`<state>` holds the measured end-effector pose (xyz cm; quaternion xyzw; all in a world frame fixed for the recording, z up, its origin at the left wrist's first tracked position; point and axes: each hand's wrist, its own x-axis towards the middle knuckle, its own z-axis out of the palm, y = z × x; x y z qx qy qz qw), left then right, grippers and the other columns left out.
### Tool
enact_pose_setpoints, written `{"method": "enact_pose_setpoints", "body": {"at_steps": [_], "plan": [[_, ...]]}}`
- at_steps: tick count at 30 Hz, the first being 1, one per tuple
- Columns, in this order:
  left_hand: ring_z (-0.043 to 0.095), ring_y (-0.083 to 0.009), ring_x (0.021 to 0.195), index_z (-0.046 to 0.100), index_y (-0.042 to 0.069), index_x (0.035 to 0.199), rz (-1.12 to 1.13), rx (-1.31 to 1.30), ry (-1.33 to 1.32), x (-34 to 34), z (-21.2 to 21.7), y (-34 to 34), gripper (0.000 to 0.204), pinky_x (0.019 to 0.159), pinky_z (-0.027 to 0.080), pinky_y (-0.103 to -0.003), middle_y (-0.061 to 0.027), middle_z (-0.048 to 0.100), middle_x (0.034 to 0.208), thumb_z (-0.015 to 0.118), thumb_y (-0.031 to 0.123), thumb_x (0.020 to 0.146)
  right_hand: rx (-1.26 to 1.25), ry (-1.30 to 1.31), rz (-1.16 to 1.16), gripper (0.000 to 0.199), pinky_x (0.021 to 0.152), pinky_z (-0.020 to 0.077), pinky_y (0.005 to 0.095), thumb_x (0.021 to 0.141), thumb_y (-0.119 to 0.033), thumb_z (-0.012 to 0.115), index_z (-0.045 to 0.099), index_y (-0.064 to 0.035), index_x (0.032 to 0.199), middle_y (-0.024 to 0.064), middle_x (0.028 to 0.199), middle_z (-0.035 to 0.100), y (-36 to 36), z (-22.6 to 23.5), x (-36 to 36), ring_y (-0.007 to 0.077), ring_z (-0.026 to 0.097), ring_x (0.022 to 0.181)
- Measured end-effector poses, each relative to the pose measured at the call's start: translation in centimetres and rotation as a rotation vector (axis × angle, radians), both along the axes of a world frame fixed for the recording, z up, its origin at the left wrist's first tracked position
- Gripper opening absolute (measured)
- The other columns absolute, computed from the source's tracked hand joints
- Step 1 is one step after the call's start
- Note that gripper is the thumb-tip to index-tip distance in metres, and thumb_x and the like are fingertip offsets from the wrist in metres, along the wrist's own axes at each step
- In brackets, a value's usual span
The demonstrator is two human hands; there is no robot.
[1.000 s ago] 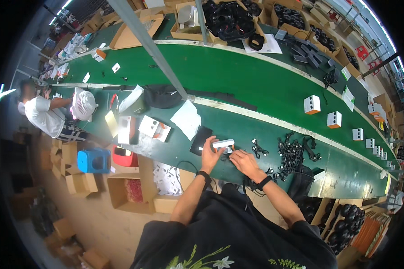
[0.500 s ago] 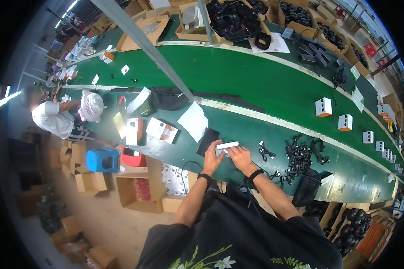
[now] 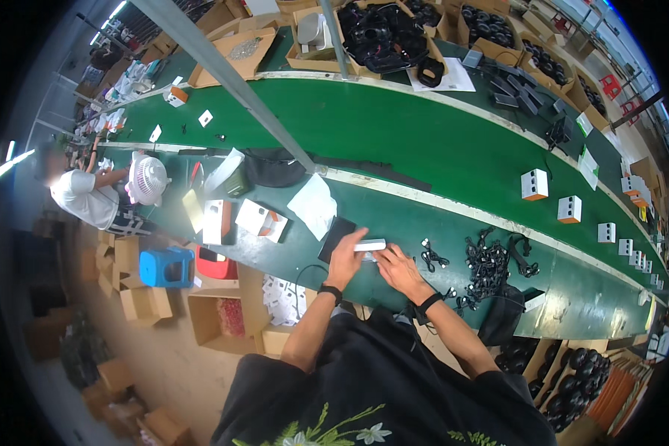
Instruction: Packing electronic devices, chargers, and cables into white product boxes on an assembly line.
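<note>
Hands (image 3: 344, 262), two, at one white box (image 3: 370, 244)

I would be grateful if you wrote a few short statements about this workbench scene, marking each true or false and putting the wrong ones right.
1. A slim white rectangular object is between the left hand and the right hand. True.
2. A blue plastic stool stands on the smooth green worktable. False: the stool stands on the floor.
3. A tangled pile of black cables lies to the right of both hands. True.
4. A round white fan is right of the cables. False: the fan is far to their left.
5. Several white-and-orange cardboard boxes are at the right of the picture, beyond the cables. True.
</note>
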<state>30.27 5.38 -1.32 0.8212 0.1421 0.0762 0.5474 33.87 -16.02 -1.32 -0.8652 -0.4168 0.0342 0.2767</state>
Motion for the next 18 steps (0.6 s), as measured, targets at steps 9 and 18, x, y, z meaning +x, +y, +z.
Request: {"method": "enact_pose_setpoints", "body": {"at_steps": [9, 18], "plan": [[0.059, -0.0317, 0.143, 0.065, 0.017, 0.150, -0.484, 0.699, -0.285, -2.4, -0.8, 2.2, 0.056, 0.117, 0.051, -0.050, -0.0118, 0.063, 0.154, 0.078, 0.019, 0.096, 0.207, -0.046, -0.140, 0.033, 0.085, 0.0653, 0.0396, 0.098, -0.019, 0.075, 0.072, -0.0052, 0.127, 0.0058, 0.136, 0.067, -1.5, -1.1, -0.4, 0.0284, 0.062, 0.129], [0.056, -0.0311, 0.147, 0.070, 0.015, 0.145, -0.416, 0.652, -0.256, -2.9, -2.1, 1.1, 0.050, 0.117, 0.051, -0.050, -0.0116, 0.061, 0.157, 0.078, 0.017, 0.096, -0.056, -0.171, 0.017, 0.038, 0.085, 0.0657, 0.0390, 0.093, -0.016, 0.075, 0.073, -0.0099, 0.130, 0.0055, 0.150, 0.062, -1.2, -2.5, 1.4, 0.0293, 0.058, 0.132]]}}
